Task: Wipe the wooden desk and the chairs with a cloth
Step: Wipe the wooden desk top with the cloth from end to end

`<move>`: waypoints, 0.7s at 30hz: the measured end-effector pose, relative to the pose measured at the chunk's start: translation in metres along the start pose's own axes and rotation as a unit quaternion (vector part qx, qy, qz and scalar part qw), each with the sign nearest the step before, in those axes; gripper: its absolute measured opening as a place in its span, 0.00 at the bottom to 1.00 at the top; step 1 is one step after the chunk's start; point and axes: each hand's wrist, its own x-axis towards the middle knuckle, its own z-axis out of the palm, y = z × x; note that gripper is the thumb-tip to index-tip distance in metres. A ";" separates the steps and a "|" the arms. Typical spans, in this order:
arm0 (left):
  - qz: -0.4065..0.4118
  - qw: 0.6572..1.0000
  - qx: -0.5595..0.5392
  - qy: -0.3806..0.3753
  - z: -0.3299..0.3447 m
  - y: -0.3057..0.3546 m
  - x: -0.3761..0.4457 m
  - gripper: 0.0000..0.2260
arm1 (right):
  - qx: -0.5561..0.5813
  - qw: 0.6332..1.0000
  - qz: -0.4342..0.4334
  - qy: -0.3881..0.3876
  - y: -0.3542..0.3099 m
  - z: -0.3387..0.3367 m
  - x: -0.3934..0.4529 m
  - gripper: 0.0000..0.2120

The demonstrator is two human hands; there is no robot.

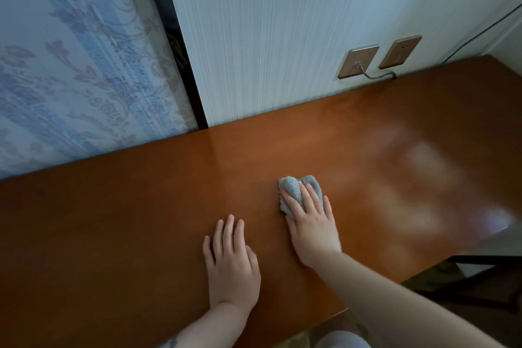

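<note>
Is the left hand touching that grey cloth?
Apart. The head view shows bare desk between the left hand, lying flat, and the cloth, which only the right hand presses with straight fingers.

Bare wooden desk [141, 220] stretched wide to the left of the left hand [230, 263] and to the right of the right hand [310, 223], which pressed the cloth [299, 186]. A narrow strip of bare wood lay between the hands. Ahead of the fingers, the wall [268, 37] closed the far edge, where a cable [378, 75] from a socket plate [358, 62] reached the desktop. A dark chair frame [480, 260] stood past the right forearm, below the desk's edge.
</note>
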 end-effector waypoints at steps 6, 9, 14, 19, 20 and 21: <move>0.011 1.000 0.003 0.002 0.001 -0.003 0.000 0.23 | -0.021 0.975 -0.215 -0.052 0.003 0.004 -0.074 0.24; 0.005 1.000 0.002 -0.004 -0.001 0.000 0.002 0.22 | -0.047 0.970 -0.231 -0.062 0.060 -0.008 -0.073 0.23; 0.005 1.000 0.001 -0.010 0.000 -0.001 0.000 0.24 | 0.080 0.986 0.138 0.042 0.017 -0.004 -0.012 0.22; 0.007 1.000 -0.002 -0.010 0.001 -0.002 0.001 0.19 | 0.015 0.994 -0.103 -0.009 -0.023 0.011 -0.070 0.23; 0.006 1.000 -0.001 -0.015 0.001 -0.002 0.002 0.19 | -0.008 0.986 -0.163 -0.032 -0.008 0.011 -0.089 0.23; 0.008 1.000 -0.001 -0.018 0.001 -0.002 0.002 0.19 | -0.028 0.978 -0.197 -0.056 0.012 0.009 -0.101 0.24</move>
